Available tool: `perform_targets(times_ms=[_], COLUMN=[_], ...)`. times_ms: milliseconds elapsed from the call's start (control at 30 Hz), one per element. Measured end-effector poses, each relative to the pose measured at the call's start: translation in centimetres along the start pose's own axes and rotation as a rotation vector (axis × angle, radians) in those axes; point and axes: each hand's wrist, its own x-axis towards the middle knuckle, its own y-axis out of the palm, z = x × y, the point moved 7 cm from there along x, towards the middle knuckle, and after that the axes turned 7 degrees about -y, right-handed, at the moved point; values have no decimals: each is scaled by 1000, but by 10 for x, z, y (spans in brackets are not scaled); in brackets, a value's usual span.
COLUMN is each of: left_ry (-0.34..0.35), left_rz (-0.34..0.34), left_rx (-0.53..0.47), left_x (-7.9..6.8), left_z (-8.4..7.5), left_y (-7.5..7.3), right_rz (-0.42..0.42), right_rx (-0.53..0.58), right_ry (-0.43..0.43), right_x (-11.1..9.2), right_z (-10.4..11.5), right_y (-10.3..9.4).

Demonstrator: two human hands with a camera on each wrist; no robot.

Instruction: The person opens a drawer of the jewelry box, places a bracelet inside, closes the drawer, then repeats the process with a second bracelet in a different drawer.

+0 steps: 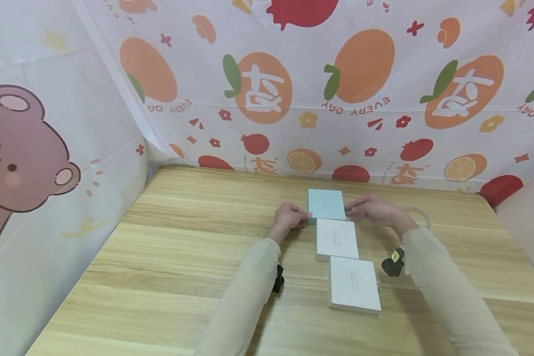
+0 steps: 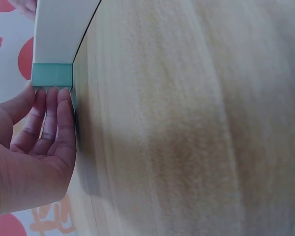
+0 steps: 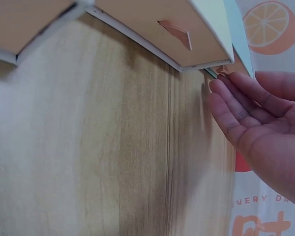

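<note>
A pale teal box [image 1: 327, 204] lies flat at the far end of a staggered row. Below it come a white box [image 1: 336, 238] and a nearer white box [image 1: 354, 284], both with small print on top. My left hand [image 1: 290, 216] touches the teal box's left side with its fingertips, thumb at the top edge. Opposite, my right hand [image 1: 373, 207] has its fingertips right at the box's right side. In the right wrist view those fingers [image 3: 246, 101] are extended beside a small brownish tab [image 3: 222, 71], thumb apart from them.
All three boxes stand on a wood-grain table [image 1: 169, 277]. A fruit-printed cloth [image 1: 258, 138] hangs along the back edge, and a bear-printed cloth [image 1: 22, 148] at the left. A pale cord loop [image 1: 420, 213] shows behind the right wrist, where a black device [image 1: 393, 264] is worn.
</note>
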Motion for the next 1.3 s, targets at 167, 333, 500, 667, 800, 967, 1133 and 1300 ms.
perform_targets(times_ms=[167,333,500,667,800,967,1133,1300], left_ry=[-5,-10,-10,-11,-9,-17,-24,-25], left_rz=[-8,-8,-13,-15,-17,-15,-13,-2], left_rx=[2,-2,-7,-12,-2,-5,-6,-2], left_x=[0,0,0,0,0,1,2,2], left_z=[-1,-1,-2,-2,-3,-3,-3,-3], left_y=[-1,-1,-1,-1,-2,-2,-1,0], right_rz=[-4,-15,-39,-62,-76,-82,-89,-105], right_rx=[7,2,-16,-1,18,21,22,-2], right_ry=[-12,-9,5,12,12,13,15,27], right_x=[1,1,0,-2,-4,-7,-9,-10], right_z=[0,-3,-6,-6,-7,-9,-10,-12], right_y=[0,-3,-8,-11,-13,-16,-18,-21])
